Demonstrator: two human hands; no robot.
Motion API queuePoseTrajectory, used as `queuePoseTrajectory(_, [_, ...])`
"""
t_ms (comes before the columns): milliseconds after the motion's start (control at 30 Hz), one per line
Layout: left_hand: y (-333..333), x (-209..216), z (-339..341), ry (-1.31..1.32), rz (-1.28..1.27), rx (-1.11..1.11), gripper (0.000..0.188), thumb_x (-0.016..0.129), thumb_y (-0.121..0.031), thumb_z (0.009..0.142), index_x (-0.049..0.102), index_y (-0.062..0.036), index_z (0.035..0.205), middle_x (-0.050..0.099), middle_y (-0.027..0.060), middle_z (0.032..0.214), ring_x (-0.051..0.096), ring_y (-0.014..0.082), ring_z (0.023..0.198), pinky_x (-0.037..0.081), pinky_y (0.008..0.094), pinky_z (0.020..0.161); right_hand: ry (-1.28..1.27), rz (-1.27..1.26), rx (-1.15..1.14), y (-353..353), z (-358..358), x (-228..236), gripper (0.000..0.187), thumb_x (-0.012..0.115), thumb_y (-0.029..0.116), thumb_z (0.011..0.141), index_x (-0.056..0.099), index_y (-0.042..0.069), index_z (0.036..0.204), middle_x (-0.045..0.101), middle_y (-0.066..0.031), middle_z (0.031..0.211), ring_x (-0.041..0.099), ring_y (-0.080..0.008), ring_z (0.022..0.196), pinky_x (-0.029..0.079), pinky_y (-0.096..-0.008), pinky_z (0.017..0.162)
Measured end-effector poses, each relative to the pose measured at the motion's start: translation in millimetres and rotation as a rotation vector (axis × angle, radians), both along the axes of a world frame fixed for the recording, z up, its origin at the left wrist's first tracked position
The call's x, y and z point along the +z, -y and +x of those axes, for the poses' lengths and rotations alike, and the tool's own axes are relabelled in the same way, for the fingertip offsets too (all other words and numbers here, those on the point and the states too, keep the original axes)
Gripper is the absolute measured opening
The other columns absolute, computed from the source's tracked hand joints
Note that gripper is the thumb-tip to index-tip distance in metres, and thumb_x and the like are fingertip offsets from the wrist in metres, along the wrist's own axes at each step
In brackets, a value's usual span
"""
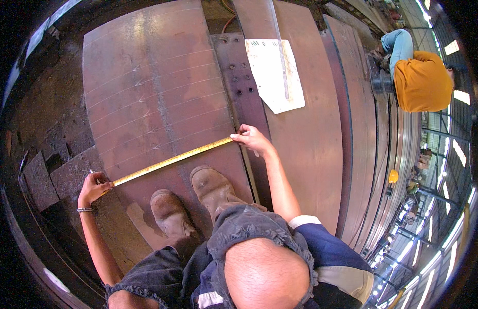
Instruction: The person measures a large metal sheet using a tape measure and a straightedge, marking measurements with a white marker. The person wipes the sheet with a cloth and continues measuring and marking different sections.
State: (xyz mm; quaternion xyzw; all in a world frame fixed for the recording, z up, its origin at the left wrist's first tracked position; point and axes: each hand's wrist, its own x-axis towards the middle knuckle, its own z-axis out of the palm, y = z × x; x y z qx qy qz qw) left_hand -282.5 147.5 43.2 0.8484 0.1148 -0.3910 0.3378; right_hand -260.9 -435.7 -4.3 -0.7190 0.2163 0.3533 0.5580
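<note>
A yellow tape measure (172, 160) is stretched across a reddish-brown steel plate (161, 103) scribed with thin pale lines and small arrow marks. My left hand (95, 188) pinches one end at the plate's left edge; a small pale tip sticks up beside its fingers. At the right edge, my right hand (252, 140) grips the other end between thumb and fingers. A short whitish piece, too small to name, shows under that hand. My boots (210, 185) are on the same plate, just below the tape.
Beyond my right hand, a white flat template (270, 77) lies with a long metal straightedge (284, 67) across it. Drilled steel (239, 77) and more long plates (306, 139) extend rightward. A person in an orange top (423, 82) crouches at far right. Dark scrap pieces (39, 180) lie left.
</note>
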Motion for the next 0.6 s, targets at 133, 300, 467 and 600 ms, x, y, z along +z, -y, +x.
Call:
queuePoseTrajectory(133, [3, 4, 1, -0.017, -0.009, 0.018, 0.021, 0.079, -0.02, 0.073, 0.067, -0.0024, 0.072, 0.062, 0.002, 0.06, 0.054, 0.0095, 0.055, 0.042, 0.0286, 0.053, 0.023, -0.011, -0.004, -1, -1, 2, 0.034, 0.077, 0.03, 0.086, 0.055, 0.006, 0.097, 0.059, 0.0035, 0.072, 0.046, -0.0027, 0.059, 0.03, -0.0208, 0.047])
queuePoseTrajectory(300, [2, 4, 0, 0.033, -0.005, -0.048, 0.022, 0.078, -0.018, 0.078, 0.065, -0.0005, 0.073, 0.062, 0.0033, 0.059, 0.056, 0.0103, 0.051, 0.043, 0.028, 0.048, 0.024, -0.037, -0.003, -6, 1, 10, 0.032, 0.077, 0.029, 0.087, 0.055, 0.007, 0.094, 0.057, 0.0039, 0.07, 0.043, -0.0027, 0.058, 0.029, -0.0215, 0.047])
queuePoseTrajectory(467, [-2, -5, -1, 0.053, -0.012, -0.07, 0.023, 0.078, -0.018, 0.077, 0.065, -0.0002, 0.073, 0.062, 0.0034, 0.059, 0.056, 0.0105, 0.051, 0.043, 0.028, 0.048, 0.023, -0.052, 0.003, 0, -1, 1, 0.03, 0.076, 0.03, 0.087, 0.055, 0.009, 0.092, 0.057, 0.0041, 0.07, 0.043, -0.003, 0.057, 0.03, -0.0216, 0.047])
queuePoseTrajectory(600, [-2, -3, -3, 0.009, -0.003, 0.014, 0.025, 0.08, -0.022, 0.07, 0.067, -0.0014, 0.071, 0.061, 0.0027, 0.06, 0.054, 0.0104, 0.056, 0.042, 0.0296, 0.053, -0.004, -0.043, 0.014, -1, 0, 0, 0.029, 0.076, 0.027, 0.088, 0.054, 0.009, 0.093, 0.057, 0.0046, 0.071, 0.044, -0.0028, 0.058, 0.03, -0.0216, 0.047])
